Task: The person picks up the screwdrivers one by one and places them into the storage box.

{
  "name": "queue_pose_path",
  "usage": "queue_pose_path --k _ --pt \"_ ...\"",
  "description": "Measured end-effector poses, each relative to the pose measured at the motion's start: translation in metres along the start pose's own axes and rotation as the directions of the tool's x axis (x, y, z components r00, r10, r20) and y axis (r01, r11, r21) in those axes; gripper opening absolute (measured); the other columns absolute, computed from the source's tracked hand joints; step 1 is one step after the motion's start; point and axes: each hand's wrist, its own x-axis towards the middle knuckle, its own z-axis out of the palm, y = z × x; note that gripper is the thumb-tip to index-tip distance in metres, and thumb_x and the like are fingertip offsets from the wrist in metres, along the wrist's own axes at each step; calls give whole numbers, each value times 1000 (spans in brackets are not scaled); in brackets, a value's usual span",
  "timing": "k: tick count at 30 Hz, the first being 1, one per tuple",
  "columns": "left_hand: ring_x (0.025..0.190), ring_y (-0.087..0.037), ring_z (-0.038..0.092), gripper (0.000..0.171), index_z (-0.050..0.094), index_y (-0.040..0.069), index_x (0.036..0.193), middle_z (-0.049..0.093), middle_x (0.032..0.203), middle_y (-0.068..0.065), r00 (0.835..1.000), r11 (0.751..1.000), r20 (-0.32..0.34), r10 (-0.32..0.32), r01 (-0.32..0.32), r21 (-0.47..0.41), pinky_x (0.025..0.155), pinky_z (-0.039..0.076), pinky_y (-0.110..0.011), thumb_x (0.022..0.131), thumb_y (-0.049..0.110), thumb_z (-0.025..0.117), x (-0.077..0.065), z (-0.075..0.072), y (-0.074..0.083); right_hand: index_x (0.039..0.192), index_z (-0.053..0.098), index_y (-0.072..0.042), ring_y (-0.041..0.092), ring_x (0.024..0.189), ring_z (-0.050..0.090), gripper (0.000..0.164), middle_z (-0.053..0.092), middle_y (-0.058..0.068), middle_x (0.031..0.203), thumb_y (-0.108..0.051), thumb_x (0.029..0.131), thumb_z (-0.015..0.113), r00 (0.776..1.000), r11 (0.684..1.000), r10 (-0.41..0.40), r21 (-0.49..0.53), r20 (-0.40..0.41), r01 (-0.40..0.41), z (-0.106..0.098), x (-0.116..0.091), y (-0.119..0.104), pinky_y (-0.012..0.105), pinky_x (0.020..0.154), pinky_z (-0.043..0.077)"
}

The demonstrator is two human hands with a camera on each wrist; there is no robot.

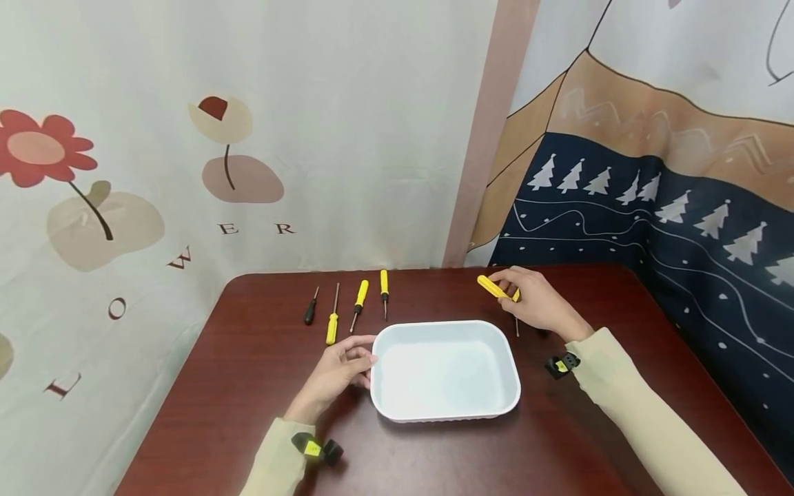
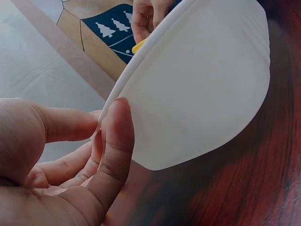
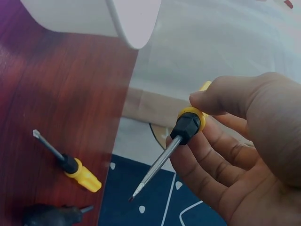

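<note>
My left hand (image 1: 340,370) pinches the left rim of a white plastic tray (image 1: 445,375) between thumb and fingers. In the left wrist view the tray's wall (image 2: 202,84) slants up from that grip. Over the table's back right, my right hand (image 1: 538,300) holds a screwdriver (image 1: 492,286) by its yellow handle. The right wrist view shows its black collar and metal shaft (image 3: 157,165) pointing away from the fingers. Beneath that hand lie another yellow screwdriver (image 3: 85,179) and a black-handled screwdriver (image 3: 51,215), both mostly hidden in the head view.
Left of centre, behind the tray, lie a small black screwdriver (image 1: 310,311) and several yellow-handled ones, among them a long-shafted screwdriver (image 1: 332,328). They rest on a dark red wooden table (image 1: 248,386). Printed curtains (image 1: 372,138) hang along the table's back and right edges.
</note>
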Motion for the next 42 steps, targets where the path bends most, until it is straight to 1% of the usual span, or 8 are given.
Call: queue_pose_path --k 5,12,18,24,28,42 --pt "68 -16 63 43 57 -2 138 65 92 -7 999 1000 -29 -18 17 -26 62 60 -28 96 3 67 -2 3 0 132 65 -7 25 95 61 47 66 9 108 0 87 76 1000 1000 -10 10 12 10 1 -2 -7 40 82 62" --pt "68 -14 61 46 55 -4 140 63 91 -5 999 998 -32 -19 17 -61 62 58 -27 96 1 66 -4 6 2 131 65 -8 20 90 60 46 65 6 106 -2 87 77 998 998 -56 -6 16 57 -1 -3 -15 31 77 58" --pt "69 -13 61 46 54 -4 141 63 91 -4 999 997 -27 -22 20 -77 62 58 -27 96 1 65 -4 7 1 131 65 -9 18 88 59 46 65 4 104 -3 87 77 997 998 -64 1 43 64 0 -4 -22 25 72 57" --pt "70 -13 60 46 53 -4 141 62 92 -3 999 996 -29 -24 22 -83 62 58 -27 97 0 64 -4 6 -1 130 65 -10 18 87 58 46 65 4 105 -2 87 77 996 997 -74 12 56 73 2 -5 -31 26 73 57" --pt "72 -13 60 46 52 -4 142 62 91 -2 999 996 -24 -22 20 -92 62 58 -26 97 0 64 -4 6 -3 130 66 -11 17 88 59 45 66 3 106 -2 87 77 993 995 -97 7 65 97 4 -5 -35 26 75 58" --pt "72 -14 60 46 52 -3 142 62 92 -3 999 996 -25 -27 25 -87 61 58 -27 98 2 64 -4 6 -3 129 66 -11 14 86 59 45 65 2 106 -2 87 78 984 989 -148 9 96 148 10 -6 -50 21 74 57"
